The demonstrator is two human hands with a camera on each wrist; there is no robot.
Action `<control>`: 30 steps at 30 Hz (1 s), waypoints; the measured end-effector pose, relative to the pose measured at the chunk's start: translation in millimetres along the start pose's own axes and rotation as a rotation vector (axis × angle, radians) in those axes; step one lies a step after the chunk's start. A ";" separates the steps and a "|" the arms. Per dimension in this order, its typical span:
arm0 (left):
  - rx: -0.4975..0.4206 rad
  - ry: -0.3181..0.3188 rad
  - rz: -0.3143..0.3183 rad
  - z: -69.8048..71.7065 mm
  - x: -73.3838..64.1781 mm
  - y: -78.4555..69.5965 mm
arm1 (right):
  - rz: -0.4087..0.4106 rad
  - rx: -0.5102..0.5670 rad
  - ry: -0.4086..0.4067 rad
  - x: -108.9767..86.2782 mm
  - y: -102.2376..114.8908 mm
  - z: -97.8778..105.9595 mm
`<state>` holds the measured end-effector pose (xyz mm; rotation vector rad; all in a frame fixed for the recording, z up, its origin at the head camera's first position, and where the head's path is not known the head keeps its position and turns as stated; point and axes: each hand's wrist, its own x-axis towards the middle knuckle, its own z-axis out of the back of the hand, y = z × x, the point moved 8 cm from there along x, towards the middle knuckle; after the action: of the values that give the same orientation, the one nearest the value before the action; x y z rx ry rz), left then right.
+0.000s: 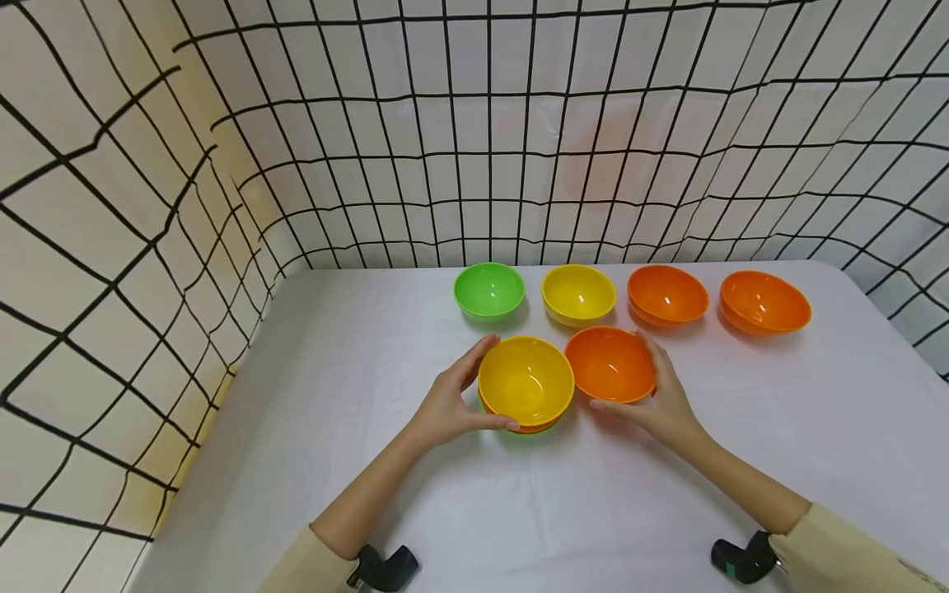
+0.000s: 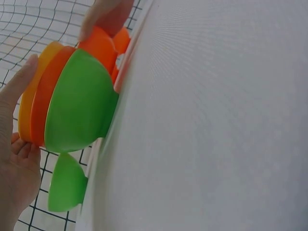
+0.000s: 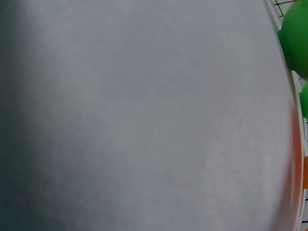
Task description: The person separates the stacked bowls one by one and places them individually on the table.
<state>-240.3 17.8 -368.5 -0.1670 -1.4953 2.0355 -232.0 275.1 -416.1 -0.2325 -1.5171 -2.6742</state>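
In the head view, my left hand [image 1: 454, 405] grips the yellow bowl [image 1: 528, 383] by its rim, thumb at the near side and fingers at the far side. This bowl tops a stack: below it the left wrist view shows an orange bowl [image 2: 45, 103] and, lowest, a green bowl [image 2: 82, 103] with its foot at the table. My right hand [image 1: 673, 408] holds another orange bowl [image 1: 611, 365] between thumb and fingers, just right of the stack. In the right wrist view the green bowl [image 3: 297, 41] shows at the right edge; the right hand is out of that frame.
Along the table's back edge stand a green bowl [image 1: 489, 291], a yellow bowl [image 1: 578, 295], an orange bowl [image 1: 667, 295] and a second orange bowl [image 1: 764, 302]. A black wire grid [image 1: 489, 154] rises behind the white table [image 1: 334, 371] and along its left side.
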 end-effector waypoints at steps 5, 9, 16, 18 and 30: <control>-0.002 -0.003 -0.004 0.4 0.4 -0.1 | -0.045 -0.022 0.018 1.9 -5.5 -2.5; -0.002 -0.002 -0.006 0.5 0.5 -1.1 | -0.067 -0.032 0.024 3.0 -8.3 -3.5; -0.001 -0.006 0.003 0.6 0.5 -0.4 | -0.099 -0.039 0.043 4.4 -12.7 -5.4; -0.001 -0.007 0.008 0.7 0.3 0.4 | -0.105 -0.036 0.051 4.6 -13.5 -5.8; 0.009 -0.013 0.020 -0.4 -1.0 1.6 | -0.140 -0.120 0.104 2.0 -21.5 -8.4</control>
<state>-239.9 17.3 -370.3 -0.1669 -1.4977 2.0627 -237.5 279.1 -438.3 0.0078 -1.3945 -2.8386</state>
